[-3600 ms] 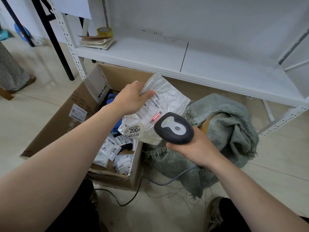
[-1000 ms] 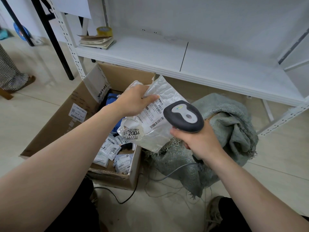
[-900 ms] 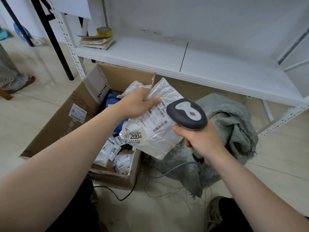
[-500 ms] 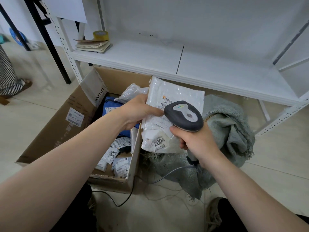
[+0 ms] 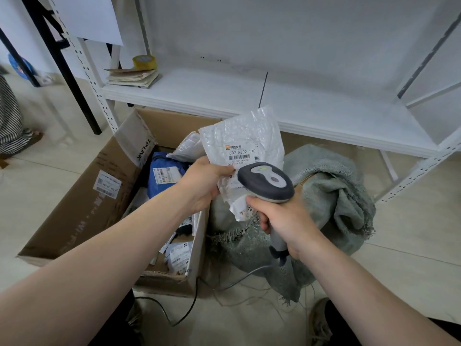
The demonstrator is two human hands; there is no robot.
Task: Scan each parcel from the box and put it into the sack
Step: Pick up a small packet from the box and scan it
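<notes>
white parcel held upright over the sack, scanner in front

the left hand [image 5: 200, 184] is pinching the white parcel [image 5: 245, 151] at its left edge, thumb on the label face, fingers curled behind, holding it upright above the grey-green sack [image 5: 331, 196], just right of the open cardboard box [image 5: 82, 193]. the right hand [image 5: 287, 221] is wrapping its fingers tightly round the grip of the scanner [image 5: 267, 182], whose head is covering the parcel's lower part. more parcels, one a blue parcel [image 5: 159, 174], are lying in the box. a tape roll [image 5: 144, 61] is sitting on the white shelf [image 5: 224, 91].

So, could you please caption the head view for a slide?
Left hand holds a white parcel upright while the right hand grips the barcode scanner in front of it, box and sack below.
</notes>
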